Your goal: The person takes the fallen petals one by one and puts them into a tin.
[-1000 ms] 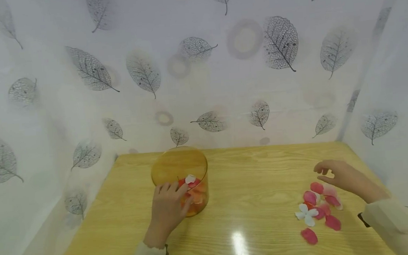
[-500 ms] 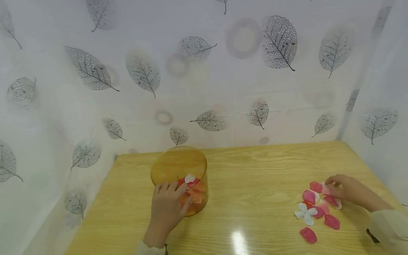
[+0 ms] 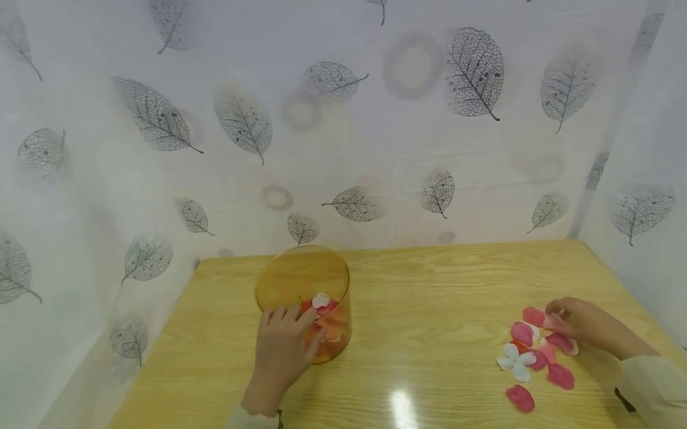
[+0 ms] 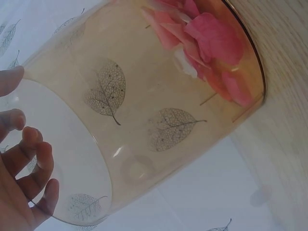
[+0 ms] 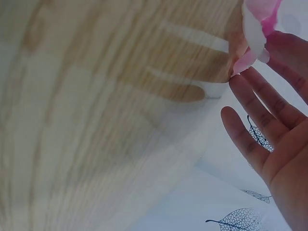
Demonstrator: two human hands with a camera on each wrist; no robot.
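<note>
On the left of the table, a clear amber container (image 3: 340,306) holds several pink, orange and white petals (image 3: 329,320). My left hand (image 3: 287,349) grips its rim; in the left wrist view the curled fingers (image 4: 44,156) reach over the edge. At the right lies a loose group of pink and red petals (image 3: 561,376) with a white flower (image 3: 516,361). There my right hand (image 3: 592,327) pinches a pale pink petal (image 3: 553,322) at the far side of the group. The right wrist view shows that petal (image 5: 255,33) between thumb and fingertips, the other fingers spread out.
A light wood table (image 3: 431,301) carries everything. White sheeting (image 3: 339,142) printed with grey leaves encloses its back and sides. One dark pink petal (image 3: 520,398) lies a little apart, nearer the front.
My right hand has come down from above the petals onto the pale pink one, then stayed there. The left hand and the container have not moved.
</note>
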